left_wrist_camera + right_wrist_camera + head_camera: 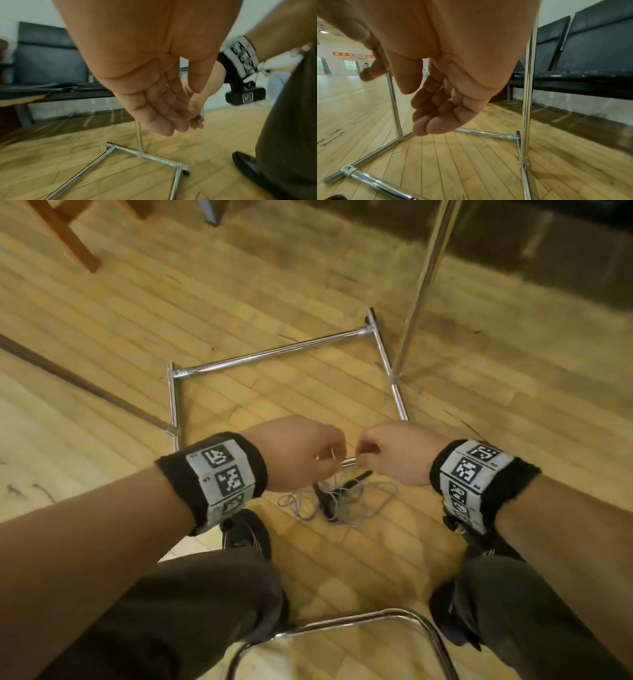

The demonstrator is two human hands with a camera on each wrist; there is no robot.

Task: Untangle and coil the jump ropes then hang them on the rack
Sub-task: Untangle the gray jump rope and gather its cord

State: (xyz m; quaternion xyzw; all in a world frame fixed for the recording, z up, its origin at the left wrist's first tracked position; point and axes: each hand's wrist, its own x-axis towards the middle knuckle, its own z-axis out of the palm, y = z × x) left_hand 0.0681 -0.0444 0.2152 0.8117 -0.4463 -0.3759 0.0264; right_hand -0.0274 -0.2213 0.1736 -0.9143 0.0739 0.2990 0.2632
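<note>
Grey jump ropes [337,501] lie tangled on the floor while left hand [301,453] and right hand [394,451] pinch thin strands between fingertips.

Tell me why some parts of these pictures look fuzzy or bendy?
Head view: the floorboards smear at the edges, so the camera was probably moving; the rope tangle is thin and soft. Left wrist view: the left hand fills the frame, a bit blurred, and the black seats are streaky. Right wrist view: sharper, but the wide lens bows the rack pole.

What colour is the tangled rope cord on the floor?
Pale grey-blue, with black handles in the tangled rope cord; the head view shows it best.
</note>
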